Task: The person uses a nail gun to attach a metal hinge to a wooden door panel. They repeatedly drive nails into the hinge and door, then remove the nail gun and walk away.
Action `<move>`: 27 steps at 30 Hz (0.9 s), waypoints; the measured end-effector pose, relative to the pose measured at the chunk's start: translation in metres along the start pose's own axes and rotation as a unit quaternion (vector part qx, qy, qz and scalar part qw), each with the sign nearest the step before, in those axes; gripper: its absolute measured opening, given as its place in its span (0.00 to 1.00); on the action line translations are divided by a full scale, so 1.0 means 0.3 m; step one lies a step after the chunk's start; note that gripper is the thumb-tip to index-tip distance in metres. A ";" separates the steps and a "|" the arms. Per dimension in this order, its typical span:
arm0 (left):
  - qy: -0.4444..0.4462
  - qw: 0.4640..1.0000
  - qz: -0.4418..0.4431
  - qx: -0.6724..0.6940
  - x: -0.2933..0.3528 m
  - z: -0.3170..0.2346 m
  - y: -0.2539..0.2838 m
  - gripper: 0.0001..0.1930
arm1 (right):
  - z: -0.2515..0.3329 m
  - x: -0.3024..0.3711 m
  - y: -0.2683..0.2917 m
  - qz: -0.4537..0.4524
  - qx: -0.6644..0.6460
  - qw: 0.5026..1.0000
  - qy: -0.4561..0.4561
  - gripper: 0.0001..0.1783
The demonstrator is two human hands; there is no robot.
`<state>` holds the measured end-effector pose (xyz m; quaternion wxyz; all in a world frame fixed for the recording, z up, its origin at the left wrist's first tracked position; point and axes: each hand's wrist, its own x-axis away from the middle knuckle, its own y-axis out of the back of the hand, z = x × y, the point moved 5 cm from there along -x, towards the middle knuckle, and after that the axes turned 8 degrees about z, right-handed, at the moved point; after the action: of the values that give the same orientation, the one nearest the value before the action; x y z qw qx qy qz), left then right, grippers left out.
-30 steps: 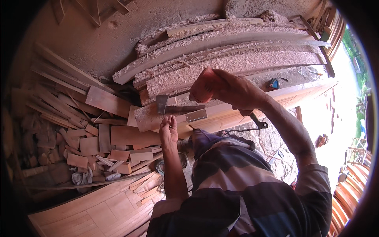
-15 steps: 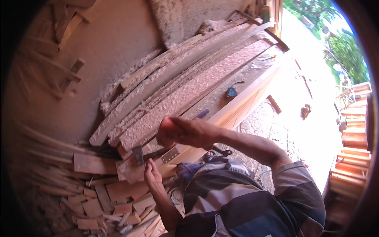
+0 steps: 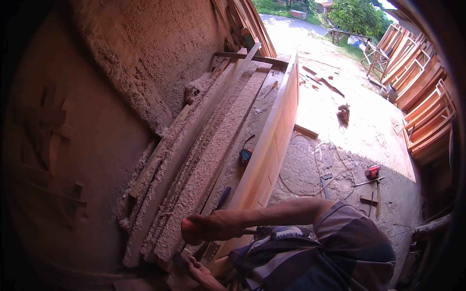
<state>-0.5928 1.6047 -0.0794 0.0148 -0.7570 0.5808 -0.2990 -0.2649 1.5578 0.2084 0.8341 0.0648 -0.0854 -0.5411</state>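
Note:
My right hand point(image 3: 213, 228) is closed in a fist above the near end of a long wooden panel point(image 3: 266, 177) standing on edge. It appears to grip a hammer, whose dark head point(image 3: 179, 258) shows below the fist; most of the handle is hidden. Close beside that head, my left hand point(image 3: 200, 272) has bent fingers at the lower edge, and what they hold is hidden. A perforated metal plate point(image 3: 211, 251) lies next to both hands. Farther along are a dark blue stick-like tool point(image 3: 223, 197), a black-and-blue tape measure point(image 3: 245, 155) and a small yellow-handled tool point(image 3: 274, 86).
Shaving-covered boards point(image 3: 206, 182) lie on the left, along a rough wall point(image 3: 145, 53). A dark bar point(image 3: 264, 59) crosses their far end. On the floor to the right are a reddish power tool point(image 3: 343, 114), a red tool point(image 3: 373, 172) and cords. Wooden frames point(image 3: 429, 116) lean at far right.
The view has turned, so the boards and hands sit lower and more of the sunlit yard shows. The scrap wood pile has left the picture. Both hands stay close together at the panel's end.

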 end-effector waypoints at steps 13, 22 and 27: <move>-0.028 0.992 0.091 0.079 -0.087 0.006 0.006 0.19 | -0.068 0.028 0.019 -0.044 0.032 0.997 0.057 0.38; 0.007 0.995 0.024 0.097 -0.009 -0.031 -0.060 0.19 | 0.036 0.060 0.047 -0.011 -0.018 0.998 0.065 0.28; -0.070 0.993 0.098 0.016 0.024 -0.052 -0.125 0.16 | 0.033 0.076 0.042 -0.010 -0.016 0.995 0.102 0.18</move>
<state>-0.5664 1.6156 -0.0497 0.0965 -0.7153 0.6448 -0.2514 -0.2467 1.5420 0.2223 0.8338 0.1069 0.0094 -0.5416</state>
